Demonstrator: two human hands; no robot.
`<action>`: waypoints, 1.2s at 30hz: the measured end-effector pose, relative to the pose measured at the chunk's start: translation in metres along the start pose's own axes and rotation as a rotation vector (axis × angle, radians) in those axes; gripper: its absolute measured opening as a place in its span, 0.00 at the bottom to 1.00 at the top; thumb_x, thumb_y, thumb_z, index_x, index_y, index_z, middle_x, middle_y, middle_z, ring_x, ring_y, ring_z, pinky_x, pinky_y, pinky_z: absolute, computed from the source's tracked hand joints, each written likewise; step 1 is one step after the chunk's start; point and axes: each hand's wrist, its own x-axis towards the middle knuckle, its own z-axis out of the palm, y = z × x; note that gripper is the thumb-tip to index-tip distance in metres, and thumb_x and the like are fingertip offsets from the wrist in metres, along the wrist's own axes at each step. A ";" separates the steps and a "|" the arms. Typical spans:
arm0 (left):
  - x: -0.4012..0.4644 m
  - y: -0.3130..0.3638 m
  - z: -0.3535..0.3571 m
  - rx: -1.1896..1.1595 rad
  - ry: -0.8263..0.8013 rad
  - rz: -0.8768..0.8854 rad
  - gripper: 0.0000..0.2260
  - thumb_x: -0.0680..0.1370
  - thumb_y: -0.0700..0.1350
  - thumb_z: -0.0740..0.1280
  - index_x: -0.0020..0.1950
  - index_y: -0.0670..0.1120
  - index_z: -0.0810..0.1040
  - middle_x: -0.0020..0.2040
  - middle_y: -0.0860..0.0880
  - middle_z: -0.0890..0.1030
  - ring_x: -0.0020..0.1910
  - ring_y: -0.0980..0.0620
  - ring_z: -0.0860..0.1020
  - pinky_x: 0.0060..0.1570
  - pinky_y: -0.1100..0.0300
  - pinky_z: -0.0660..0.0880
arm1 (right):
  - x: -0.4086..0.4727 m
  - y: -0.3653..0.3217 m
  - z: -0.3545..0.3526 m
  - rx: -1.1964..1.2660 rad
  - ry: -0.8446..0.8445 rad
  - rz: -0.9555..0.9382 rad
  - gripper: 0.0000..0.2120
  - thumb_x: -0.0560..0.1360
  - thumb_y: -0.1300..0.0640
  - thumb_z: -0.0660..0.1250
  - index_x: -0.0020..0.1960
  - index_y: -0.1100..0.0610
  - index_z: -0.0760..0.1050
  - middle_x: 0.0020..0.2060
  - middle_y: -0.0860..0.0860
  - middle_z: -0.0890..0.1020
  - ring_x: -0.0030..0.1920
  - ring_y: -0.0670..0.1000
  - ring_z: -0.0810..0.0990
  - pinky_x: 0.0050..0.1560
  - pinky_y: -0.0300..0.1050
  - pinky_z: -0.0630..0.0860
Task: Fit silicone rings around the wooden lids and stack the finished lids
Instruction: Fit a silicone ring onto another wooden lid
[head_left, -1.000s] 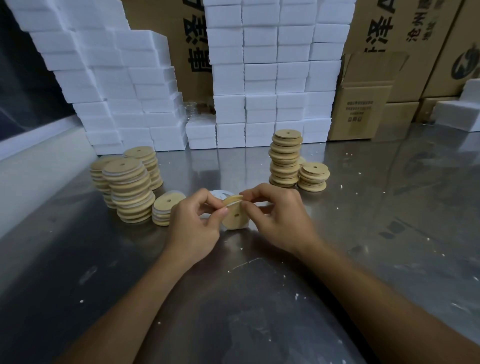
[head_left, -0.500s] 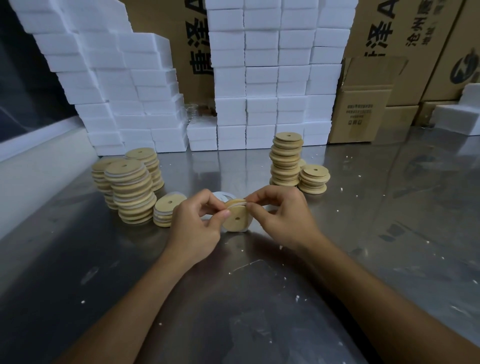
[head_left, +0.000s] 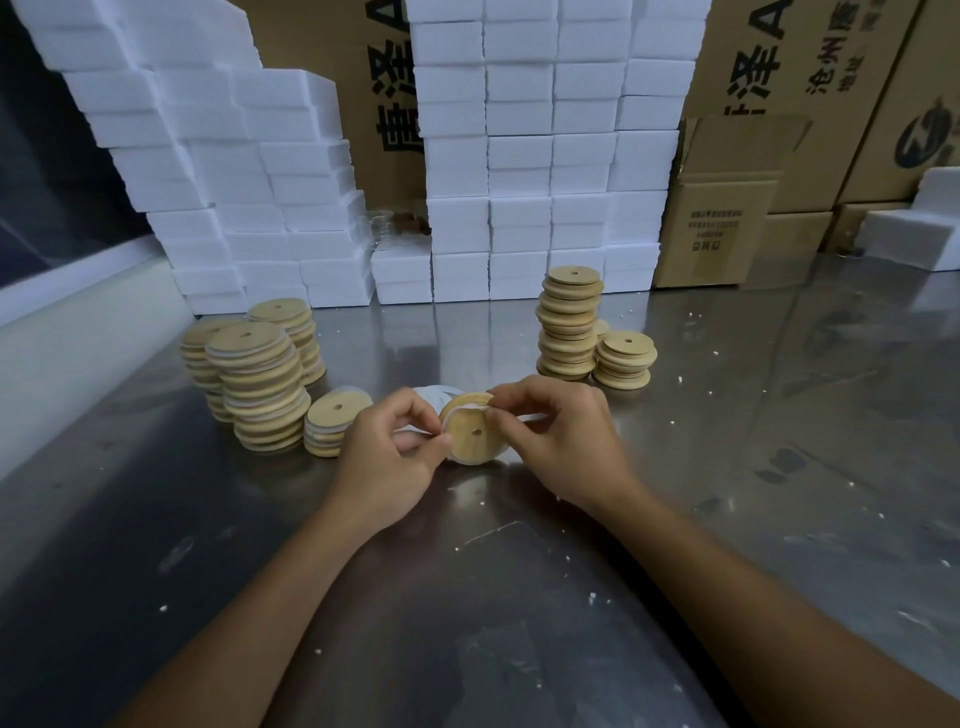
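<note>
Lid (head_left: 474, 435), a round wooden disc with a small centre hole, stands on edge over the steel counter (head_left: 779, 467), pinched between a person's two hands. The left hand (head_left: 387, 465) grips its left rim, thumb and forefinger closed on the edge where a white ring (head_left: 451, 413) runs along the wood. The right hand (head_left: 561, 441) holds the upper right rim, fingertips curled over the top, where the ring lies partly seated in the groove. Both grips are tight on the lid, and neither hand holds anything else.

Just behind the hands, loose white rings (head_left: 434, 396) lie flat on the counter. To the left, a short pile (head_left: 332, 423) of ringed lids sits just beside a taller stack (head_left: 262, 387), white bands showing between its discs. Two more stacks (head_left: 208, 358) stand behind that one, nearer the wall.

To the right, well apart from the hands, a tall stack of bare lids (head_left: 569, 322) stands beside a low one (head_left: 623, 358). White crumbs speckle the counter around both forearms.

Along the back, white foam blocks (head_left: 519, 156) are piled in stepped walls, with printed cartons (head_left: 727, 208) behind them and to the right.
</note>
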 end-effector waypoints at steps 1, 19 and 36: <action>-0.001 0.001 0.001 0.003 0.007 0.022 0.13 0.72 0.31 0.72 0.38 0.48 0.74 0.40 0.46 0.82 0.36 0.48 0.84 0.40 0.51 0.79 | 0.000 0.000 0.000 -0.006 -0.005 -0.015 0.03 0.74 0.61 0.74 0.47 0.59 0.84 0.43 0.49 0.87 0.45 0.43 0.85 0.44 0.44 0.83; 0.001 0.008 0.000 0.034 0.041 0.155 0.13 0.70 0.33 0.75 0.39 0.51 0.78 0.39 0.57 0.84 0.38 0.59 0.82 0.41 0.70 0.76 | 0.001 -0.010 0.000 -0.014 -0.055 0.004 0.02 0.75 0.61 0.70 0.45 0.59 0.81 0.39 0.47 0.84 0.41 0.42 0.82 0.38 0.33 0.77; 0.001 0.005 -0.004 -0.128 0.012 0.075 0.12 0.71 0.30 0.73 0.40 0.47 0.78 0.39 0.56 0.84 0.39 0.58 0.83 0.39 0.69 0.77 | 0.000 -0.002 0.002 0.061 -0.119 0.083 0.02 0.74 0.60 0.74 0.47 0.58 0.83 0.43 0.46 0.86 0.43 0.43 0.85 0.45 0.39 0.82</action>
